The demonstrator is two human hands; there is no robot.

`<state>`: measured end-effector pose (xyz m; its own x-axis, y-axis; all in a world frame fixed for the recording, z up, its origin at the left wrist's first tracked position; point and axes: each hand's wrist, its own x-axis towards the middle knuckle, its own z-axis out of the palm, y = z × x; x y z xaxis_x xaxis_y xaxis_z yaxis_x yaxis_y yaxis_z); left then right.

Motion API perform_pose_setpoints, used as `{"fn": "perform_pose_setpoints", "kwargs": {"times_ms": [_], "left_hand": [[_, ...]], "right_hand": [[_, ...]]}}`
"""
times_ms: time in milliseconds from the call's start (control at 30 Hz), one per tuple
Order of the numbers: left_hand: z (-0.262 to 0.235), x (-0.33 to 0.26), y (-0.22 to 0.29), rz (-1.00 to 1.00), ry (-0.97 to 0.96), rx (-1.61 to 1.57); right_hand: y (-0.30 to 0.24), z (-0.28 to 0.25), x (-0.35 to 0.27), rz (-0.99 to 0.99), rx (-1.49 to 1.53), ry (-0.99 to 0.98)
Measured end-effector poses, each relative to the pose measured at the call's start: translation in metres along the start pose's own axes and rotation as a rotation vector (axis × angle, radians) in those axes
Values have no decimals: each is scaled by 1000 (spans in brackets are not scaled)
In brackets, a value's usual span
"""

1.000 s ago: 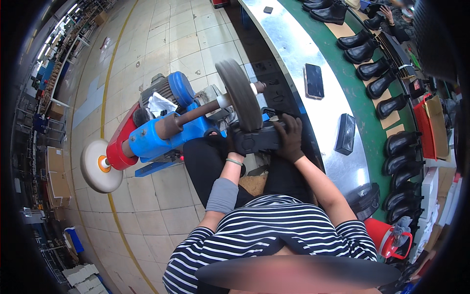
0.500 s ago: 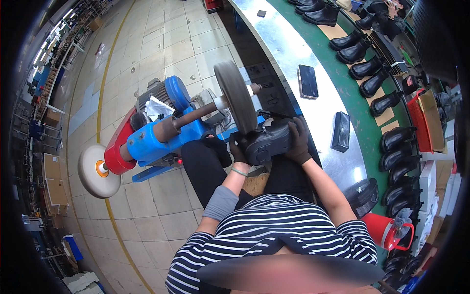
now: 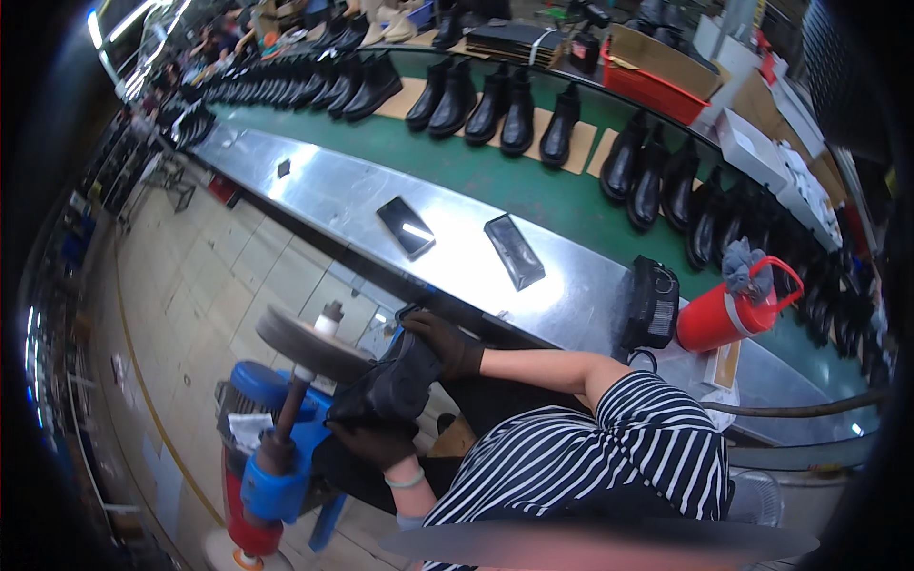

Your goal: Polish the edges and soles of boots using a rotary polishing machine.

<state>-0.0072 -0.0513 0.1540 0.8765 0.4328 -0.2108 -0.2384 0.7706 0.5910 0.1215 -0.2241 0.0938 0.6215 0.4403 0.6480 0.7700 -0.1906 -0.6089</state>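
A black boot is held in both of my gloved hands, its dark sole turned up toward me. My left hand, in a dark brown glove, is closed around the lower side. Wrapped round the other end is my right hand, gloved the same way. The boot's upper lies against or just beside a grey buffing wheel; whether they touch I cannot tell. This wheel sits on the shaft of a blue and red polishing machine.
Beyond my hands runs a metal bench edge carrying a phone, a black case and a black bag. A red tumbler stands at the right. Pairs of black boots line the green conveyor. A pale second wheel is lower left.
The view has swung toward the right, bringing more of the bench and boot rows into sight. Both hands still hold the boot by the wheel, its sole now turned more toward me.
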Motion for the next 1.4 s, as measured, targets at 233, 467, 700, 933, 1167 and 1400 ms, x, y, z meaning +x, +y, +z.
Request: {"fn": "perform_pose_setpoints", "kwargs": {"times_ms": [233, 467, 700, 933, 1167, 1400], "left_hand": [[133, -38, -4, 473, -719, 352], [76, -9, -19, 223, -676, 1200], [28, -6, -64, -336, -338, 689], [15, 5, -58, -416, -203, 798], [-20, 20, -64, -521, 20, 620], [-33, 22, -63, -571, 114, 645]], "right_hand": [[15, -89, 34, 441, 517, 416], [102, -284, 84, 294, 1547, 445], [272, -349, -45, 544, 1537, 1540], [304, -315, -17, 734, 1391, 1337], [354, -355, 41, 899, 1200, 1484], [364, -380, 61, 907, 1036, 1380]]}}
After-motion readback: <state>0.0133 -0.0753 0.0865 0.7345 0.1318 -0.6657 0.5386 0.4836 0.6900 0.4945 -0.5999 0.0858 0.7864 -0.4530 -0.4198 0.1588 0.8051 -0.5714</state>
